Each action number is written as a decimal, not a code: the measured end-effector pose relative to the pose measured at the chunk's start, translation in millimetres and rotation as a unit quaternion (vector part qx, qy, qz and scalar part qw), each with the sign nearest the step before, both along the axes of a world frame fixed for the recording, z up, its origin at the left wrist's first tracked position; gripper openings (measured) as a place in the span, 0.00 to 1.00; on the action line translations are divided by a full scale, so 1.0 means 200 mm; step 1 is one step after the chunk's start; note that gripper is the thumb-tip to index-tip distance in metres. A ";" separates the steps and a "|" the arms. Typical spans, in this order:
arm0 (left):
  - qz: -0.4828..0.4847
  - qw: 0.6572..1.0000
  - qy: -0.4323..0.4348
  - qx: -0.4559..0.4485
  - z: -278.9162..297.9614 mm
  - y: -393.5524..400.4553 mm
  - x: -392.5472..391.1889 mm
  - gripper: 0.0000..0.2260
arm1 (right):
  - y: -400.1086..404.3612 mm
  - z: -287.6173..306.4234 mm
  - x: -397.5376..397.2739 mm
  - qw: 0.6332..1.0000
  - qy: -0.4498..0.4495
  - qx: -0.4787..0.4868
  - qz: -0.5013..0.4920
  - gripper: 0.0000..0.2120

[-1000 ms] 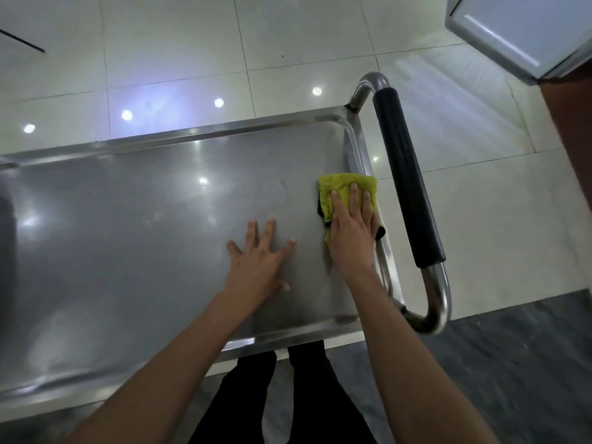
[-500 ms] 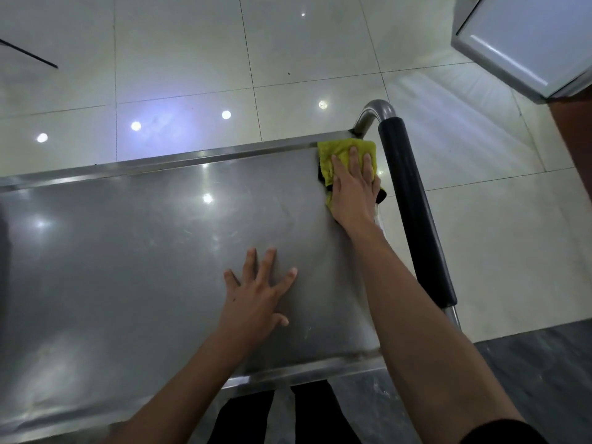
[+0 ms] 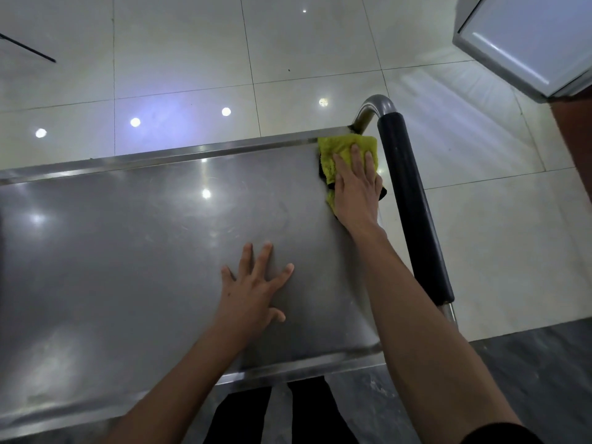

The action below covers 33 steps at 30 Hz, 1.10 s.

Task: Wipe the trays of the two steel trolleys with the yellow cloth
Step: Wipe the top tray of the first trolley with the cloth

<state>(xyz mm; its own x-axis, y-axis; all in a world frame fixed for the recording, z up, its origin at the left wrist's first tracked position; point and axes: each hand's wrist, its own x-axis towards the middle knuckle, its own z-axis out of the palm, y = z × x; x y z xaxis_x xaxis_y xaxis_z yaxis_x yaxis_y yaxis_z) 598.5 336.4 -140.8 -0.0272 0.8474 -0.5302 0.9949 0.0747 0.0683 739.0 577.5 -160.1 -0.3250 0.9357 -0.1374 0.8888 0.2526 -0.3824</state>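
A steel trolley's top tray [image 3: 128, 251] fills the lower left of the head view. The yellow cloth [image 3: 339, 149] lies in the tray's far right corner, against the rim. My right hand [image 3: 355, 190] presses flat on the cloth with straight fingers. My left hand [image 3: 253, 290] rests palm down on the bare steel near the tray's front, its fingers spread. Only this one trolley is in view.
The trolley's handle with a black grip [image 3: 413, 213] runs along the tray's right side. Glossy pale floor tiles [image 3: 192, 59] lie beyond. A white cabinet or door [image 3: 528, 40] stands at the top right. My dark trouser legs [image 3: 278, 415] show below the tray's front edge.
My right hand has pushed the yellow cloth away along the tray's right edge, from mid-tray to the far right corner. My left hand has stayed flat on the steel.
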 end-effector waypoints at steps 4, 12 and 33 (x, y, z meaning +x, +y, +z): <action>0.004 1.000 0.000 -0.003 0.01 0.02 -0.01 0.45 | -0.20 0.01 0.11 1.000 0.000 -0.005 -0.004 0.25; 0.014 1.000 -0.002 0.015 0.02 0.04 0.00 0.43 | -0.68 -0.08 0.37 0.999 -0.024 0.018 -0.038 0.24; -0.009 1.000 -0.001 0.028 0.04 0.00 -0.02 0.44 | -1.48 -0.07 0.59 0.994 -0.087 0.021 -0.059 0.23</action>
